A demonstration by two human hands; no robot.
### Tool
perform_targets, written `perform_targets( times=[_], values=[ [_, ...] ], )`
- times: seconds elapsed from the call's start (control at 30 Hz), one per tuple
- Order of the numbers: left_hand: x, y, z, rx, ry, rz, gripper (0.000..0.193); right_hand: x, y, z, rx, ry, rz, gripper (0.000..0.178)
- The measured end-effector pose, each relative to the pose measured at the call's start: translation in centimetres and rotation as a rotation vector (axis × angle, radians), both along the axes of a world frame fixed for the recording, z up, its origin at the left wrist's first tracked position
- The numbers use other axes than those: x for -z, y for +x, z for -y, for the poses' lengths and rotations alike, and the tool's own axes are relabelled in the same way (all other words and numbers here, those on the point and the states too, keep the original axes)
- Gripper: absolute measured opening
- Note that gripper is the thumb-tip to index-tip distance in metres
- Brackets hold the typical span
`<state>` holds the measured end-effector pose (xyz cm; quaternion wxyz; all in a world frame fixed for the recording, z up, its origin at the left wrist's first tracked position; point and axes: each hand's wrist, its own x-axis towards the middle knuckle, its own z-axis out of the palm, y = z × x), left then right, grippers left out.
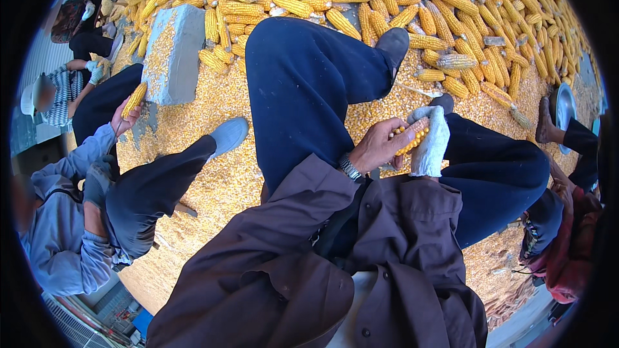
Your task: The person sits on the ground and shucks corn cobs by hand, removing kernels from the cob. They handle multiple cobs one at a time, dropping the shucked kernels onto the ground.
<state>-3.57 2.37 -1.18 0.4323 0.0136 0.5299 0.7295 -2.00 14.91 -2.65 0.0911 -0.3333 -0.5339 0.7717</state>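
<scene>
A partly shelled ear of corn [418, 139] sits between my two hands above my lap, with yellow kernels on the side toward the left. My bare left hand [379, 144], with a metal watch at the wrist, is closed around its near end. My right hand [433, 140] wears a white knitted glove and curls over the ear's other side, the fingers closed against it. The glove hides part of the ear and what the right fingertips do.
A large heap of yellow corn ears [451, 19] lies ahead, and loose kernels [219, 183] cover the floor. A grey block [184, 58] stands front left. People sit on both sides; the left one holds an ear [135, 100]. A metal basin [565, 109] is far right.
</scene>
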Motion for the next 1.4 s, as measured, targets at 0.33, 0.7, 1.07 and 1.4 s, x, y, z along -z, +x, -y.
perform_targets(
  times=[0.33, 0.7, 1.07, 1.4],
  values=[
    [-1.1, 0.5, 0.1, -0.018, -0.067, -0.134, 0.033, -0.1, 0.2, 0.1, -0.089, 0.173, -0.076, 0.036],
    [-0.6, 0.6, 0.3, -0.096, 0.108, 0.197, 0.033, -0.5, 0.0, 0.1, -0.028, 0.081, 0.009, 0.036],
    [-1.7, 0.9, 1.0, 0.026, -0.059, -0.068, 0.028, -0.2, 0.3, 0.1, -0.027, -0.056, -0.059, 0.035],
    [-2.0, 1.2, 1.3, 0.027, -0.063, -0.289, 0.041, -0.1, 0.1, -0.4, 0.054, -0.146, -0.025, 0.036]
  ],
)
